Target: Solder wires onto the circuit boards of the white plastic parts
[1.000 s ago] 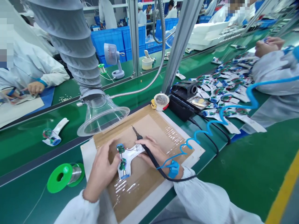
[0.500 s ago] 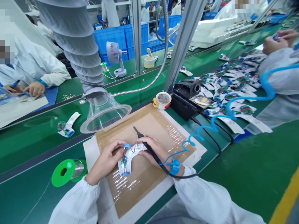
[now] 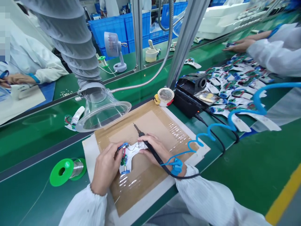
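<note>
A small white plastic part with a green circuit board and red and black wires (image 3: pixel 128 156) lies on a taped cardboard mat (image 3: pixel 150 125). My left hand (image 3: pixel 106 166) presses on its left side, fingers curled over the blue end. My right hand (image 3: pixel 154 147) grips a black soldering iron (image 3: pixel 141 134), tip pointing up and away, while its fingers also rest on the right arm of the part. A blue coiled wrist strap (image 3: pixel 175 165) sits on my right wrist.
A clear fume-extraction funnel (image 3: pixel 101 110) hangs just behind the mat. A green solder spool (image 3: pixel 67 168) lies left, a soldering station (image 3: pixel 191 92) and sponge tin (image 3: pixel 166 95) behind right. Several similar parts (image 3: pixel 231 84) cover the bench right. Co-workers' hands work at far left and far right.
My left hand has shifted on the white part and turned it slightly. On the belt, a loose part has drifted right, under the funnel. The co-worker's arm at right has stretched out.
</note>
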`<state>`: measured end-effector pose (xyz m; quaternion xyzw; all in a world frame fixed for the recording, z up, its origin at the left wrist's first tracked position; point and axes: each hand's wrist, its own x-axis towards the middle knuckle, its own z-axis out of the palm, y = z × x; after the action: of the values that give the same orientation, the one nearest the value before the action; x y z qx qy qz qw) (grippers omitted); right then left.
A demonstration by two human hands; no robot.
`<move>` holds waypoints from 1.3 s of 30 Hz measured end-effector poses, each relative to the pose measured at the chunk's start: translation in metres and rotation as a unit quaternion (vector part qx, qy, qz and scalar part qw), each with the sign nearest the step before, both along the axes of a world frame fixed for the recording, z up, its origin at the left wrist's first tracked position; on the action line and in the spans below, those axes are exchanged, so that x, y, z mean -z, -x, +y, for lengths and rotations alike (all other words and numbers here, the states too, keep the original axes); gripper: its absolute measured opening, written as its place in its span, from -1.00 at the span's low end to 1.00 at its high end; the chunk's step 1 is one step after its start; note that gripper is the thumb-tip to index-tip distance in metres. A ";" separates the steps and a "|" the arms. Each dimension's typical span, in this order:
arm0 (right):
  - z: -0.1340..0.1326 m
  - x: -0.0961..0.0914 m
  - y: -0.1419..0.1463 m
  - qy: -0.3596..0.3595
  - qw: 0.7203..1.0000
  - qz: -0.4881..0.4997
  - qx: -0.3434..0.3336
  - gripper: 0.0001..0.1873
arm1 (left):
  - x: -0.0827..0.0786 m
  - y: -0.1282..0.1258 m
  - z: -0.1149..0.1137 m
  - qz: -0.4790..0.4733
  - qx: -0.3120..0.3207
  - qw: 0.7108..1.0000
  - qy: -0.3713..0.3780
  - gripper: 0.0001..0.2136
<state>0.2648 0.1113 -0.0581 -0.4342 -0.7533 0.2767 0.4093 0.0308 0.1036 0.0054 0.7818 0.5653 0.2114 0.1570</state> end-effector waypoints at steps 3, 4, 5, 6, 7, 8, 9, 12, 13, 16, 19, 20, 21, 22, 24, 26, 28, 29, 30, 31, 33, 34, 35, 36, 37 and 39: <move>0.001 0.006 0.000 0.007 1.000 -0.001 -0.004 -0.52 | -0.001 0.000 0.001 -0.018 0.009 1.000 0.016 -0.79; 0.001 0.007 0.000 0.008 1.000 -0.001 -0.006 -0.53 | -0.001 0.000 0.002 -0.023 0.011 1.000 0.018 -0.79; 0.001 0.006 0.000 0.011 1.000 0.000 -0.006 -0.54 | -0.002 0.000 0.002 -0.023 0.010 1.000 0.019 -0.79; 0.001 0.005 0.000 0.014 1.000 0.002 -0.005 -0.55 | -0.002 0.000 0.002 -0.018 0.009 1.000 0.019 -0.79; 0.001 0.004 -0.001 0.019 1.000 0.003 -0.004 -0.55 | -0.002 0.000 0.002 -0.009 0.008 1.000 0.017 -0.80; 0.000 0.002 -0.001 0.024 1.000 0.004 -0.003 -0.56 | -0.003 0.000 0.001 0.003 0.006 1.000 0.013 -0.81; 0.000 0.000 -0.001 0.028 1.000 0.005 -0.002 -0.56 | -0.003 0.001 0.001 0.013 0.005 1.000 0.008 -0.82; -0.002 -0.005 -0.002 0.034 0.999 0.014 -0.005 -0.56 | -0.004 0.001 0.001 0.012 0.012 1.000 -0.001 -0.82; -0.002 -0.007 -0.002 0.036 0.999 0.019 -0.009 -0.56 | -0.004 0.001 0.001 0.008 0.018 1.000 -0.002 -0.82; -0.002 -0.008 -0.003 0.045 0.998 0.028 -0.022 -0.58 | -0.005 0.002 0.002 0.019 0.032 0.999 -0.010 -0.82; -0.002 -0.006 -0.004 0.049 0.998 0.027 -0.025 -0.58 | -0.004 0.002 0.003 0.038 0.032 0.999 -0.008 -0.83; -0.002 -0.005 -0.004 0.048 0.998 0.027 -0.024 -0.57 | -0.004 0.002 0.003 0.041 0.032 0.999 -0.004 -0.83; -0.002 -0.004 -0.004 0.047 0.998 0.027 -0.023 -0.56 | -0.004 0.002 0.003 0.043 0.032 0.999 0.000 -0.83; -0.001 -0.004 -0.003 0.047 0.998 0.027 -0.021 -0.55 | -0.004 0.003 0.003 0.046 0.032 0.998 0.003 -0.83; -0.001 -0.004 -0.003 0.044 0.999 0.026 -0.014 -0.54 | -0.002 0.003 0.003 0.045 0.032 0.998 0.001 -0.82; -0.001 -0.006 -0.002 0.039 0.999 0.024 -0.013 -0.54 | 0.001 0.005 0.002 0.029 0.030 0.999 -0.009 -0.82; 0.000 -0.008 -0.001 0.027 0.999 0.027 -0.013 -0.57 | 0.004 0.005 0.001 0.007 0.025 1.000 -0.017 -0.82; 0.000 -0.009 0.000 0.022 0.999 0.028 -0.013 -0.58 | 0.005 0.005 0.000 0.001 0.022 1.000 -0.019 -0.82; 0.000 -0.010 0.000 0.018 0.999 0.029 -0.012 -0.59 | 0.006 0.004 -0.001 0.004 0.017 1.000 -0.018 -0.81; 0.000 -0.011 0.000 0.016 0.999 0.029 -0.010 -0.60 | 0.007 0.004 -0.002 0.012 0.012 1.000 -0.017 -0.81; -0.001 -0.013 0.000 0.017 0.999 0.025 -0.012 -0.60 | 0.005 0.001 -0.003 0.037 0.008 0.999 -0.014 -0.81; -0.001 -0.013 0.000 0.018 0.999 0.024 -0.012 -0.61 | 0.003 -0.001 -0.004 0.048 0.005 0.999 -0.012 -0.80; -0.001 -0.014 0.000 0.018 1.000 0.023 -0.011 -0.62 | 0.002 -0.003 -0.004 0.060 0.001 0.998 -0.010 -0.81; -0.002 -0.015 0.000 0.019 1.000 0.023 -0.010 -0.64 | 0.000 -0.004 -0.005 0.072 -0.007 0.997 -0.009 -0.81; -0.002 -0.015 0.000 0.020 1.000 0.022 -0.009 -0.65 | -0.002 -0.006 -0.005 0.083 -0.017 0.996 -0.009 -0.82; -0.003 -0.016 0.000 0.028 0.999 0.019 -0.003 -0.65 | -0.002 -0.008 -0.006 0.097 -0.038 0.995 -0.007 -0.83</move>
<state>0.2646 0.1079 -0.0422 -0.4375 -0.7387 0.3074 0.4104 0.0386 0.0975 0.0079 0.7778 0.6053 0.1447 0.0880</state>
